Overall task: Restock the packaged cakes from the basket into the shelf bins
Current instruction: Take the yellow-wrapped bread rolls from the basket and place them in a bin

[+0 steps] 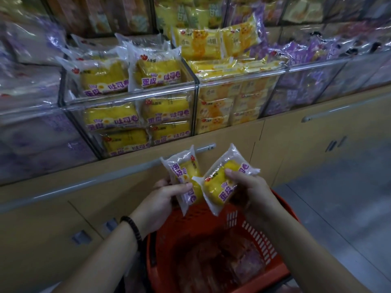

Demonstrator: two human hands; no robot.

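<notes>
My left hand (167,196) grips a clear-wrapped yellow cake with purple lettering (183,170), held upright above the orange basket (273,269). My right hand (249,189) grips a second, tilted cake of the same kind (220,182); the two packs touch at their edges. Straight ahead, a clear shelf bin (131,97) holds several matching yellow cakes stacked to its rim. Inside the basket lie more wrapped packs (224,263), dim and hard to make out.
Next to that bin on the right, another clear bin (239,81) holds yellow packs with a bear print. Purple-wrapped packs fill the bins at far left (31,132) and far right (313,81). Beige cabinet doors (296,144) run below the shelf; grey floor lies at right.
</notes>
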